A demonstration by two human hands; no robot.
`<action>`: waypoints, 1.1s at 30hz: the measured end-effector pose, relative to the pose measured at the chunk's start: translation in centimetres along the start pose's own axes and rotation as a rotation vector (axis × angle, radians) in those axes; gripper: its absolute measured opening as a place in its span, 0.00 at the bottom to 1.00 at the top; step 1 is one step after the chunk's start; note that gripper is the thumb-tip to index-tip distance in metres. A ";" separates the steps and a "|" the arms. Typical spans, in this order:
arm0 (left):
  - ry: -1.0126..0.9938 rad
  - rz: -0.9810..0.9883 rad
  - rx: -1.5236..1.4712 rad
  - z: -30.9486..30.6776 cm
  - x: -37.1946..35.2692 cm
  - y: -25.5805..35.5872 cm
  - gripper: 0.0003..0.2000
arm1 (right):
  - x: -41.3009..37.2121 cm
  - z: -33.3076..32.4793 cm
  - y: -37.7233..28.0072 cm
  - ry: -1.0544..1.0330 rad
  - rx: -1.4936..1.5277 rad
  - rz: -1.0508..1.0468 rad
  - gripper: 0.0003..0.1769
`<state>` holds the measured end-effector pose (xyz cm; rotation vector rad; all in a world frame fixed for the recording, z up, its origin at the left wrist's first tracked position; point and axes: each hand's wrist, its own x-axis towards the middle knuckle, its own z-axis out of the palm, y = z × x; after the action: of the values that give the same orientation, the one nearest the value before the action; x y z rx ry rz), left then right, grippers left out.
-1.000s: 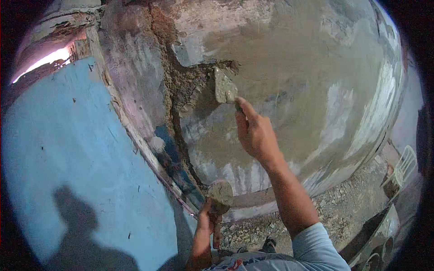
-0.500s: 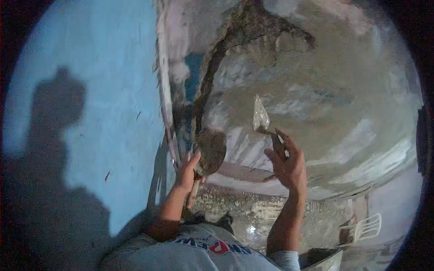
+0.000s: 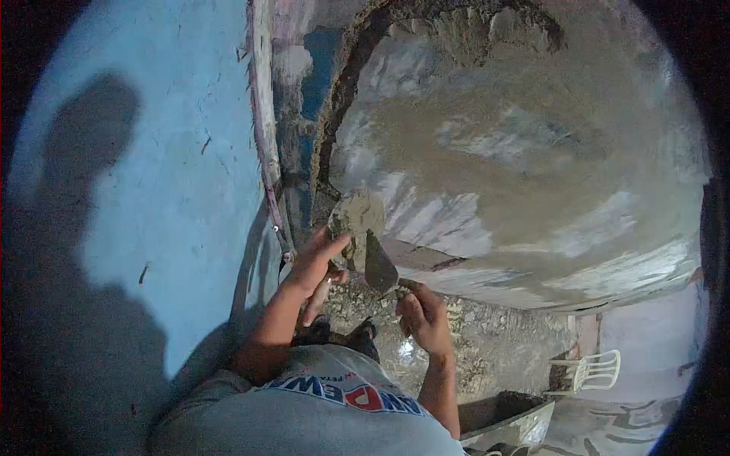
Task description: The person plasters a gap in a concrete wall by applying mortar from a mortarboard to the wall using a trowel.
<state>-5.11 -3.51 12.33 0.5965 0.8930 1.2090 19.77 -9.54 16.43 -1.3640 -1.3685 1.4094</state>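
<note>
Dim, grainy in the darks. Fisheye bend, black corners. Light looks to come from the right: large soft-edged shadow (image 3: 91,137) on the blue panel (image 3: 190,190). Small glare spot (image 3: 407,349) on floor (image 3: 487,342). Trowel blade (image 3: 380,264) reads dark, fine detail soft.

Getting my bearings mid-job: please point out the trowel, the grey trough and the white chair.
Trowel (image 3: 380,264), head view: middle of its blade.
Grey trough (image 3: 523,431), head view: its outer side wall.
White chair (image 3: 601,372), head view: slats of its backrest.

The trowel (image 3: 381,266) is dark, perhaps grey; the plastered wall (image 3: 525,190) is mottled grey-brown and white. The chair (image 3: 598,371) is off-white.
</note>
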 end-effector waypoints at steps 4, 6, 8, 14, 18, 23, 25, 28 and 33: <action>-0.005 -0.011 -0.011 0.0 0.2 -0.6 0.22 | 0.6 0.5 3.0 0.020 -0.008 0.002 0.21; -0.007 -0.005 0.012 0.1 -0.1 -0.3 0.23 | 0.9 0.8 3.5 0.044 -0.007 0.016 0.21; -0.041 0.022 0.092 -0.5 0.1 -1.0 0.24 | 0.8 1.3 3.8 0.075 -0.053 0.025 0.21; -0.165 0.104 0.165 -1.1 0.7 -2.3 0.27 | 0.4 2.5 4.6 0.020 -0.055 0.125 0.21; -0.058 0.223 0.408 -0.3 0.7 -2.6 0.33 | 0.0 5.0 3.8 0.060 0.014 0.088 0.22; 0.032 0.273 0.657 -1.7 2.0 -4.9 0.37 | -0.1 5.3 5.0 0.016 0.098 0.137 0.19; 0.025 0.298 0.647 -1.5 2.0 -4.6 0.37 | 0.0 5.2 5.3 -0.011 0.157 0.133 0.19; -0.033 0.287 0.543 -1.0 1.7 -3.7 0.37 | 0.3 4.8 6.6 -0.058 0.260 0.106 0.18; 0.027 0.075 0.411 0.0 0.4 -2.5 0.35 | 0.6 5.1 7.0 -0.032 0.230 0.081 0.17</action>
<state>-3.72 -3.78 10.20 0.9502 1.1621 1.1075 15.87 -11.12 8.85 -1.2615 -1.1414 1.5950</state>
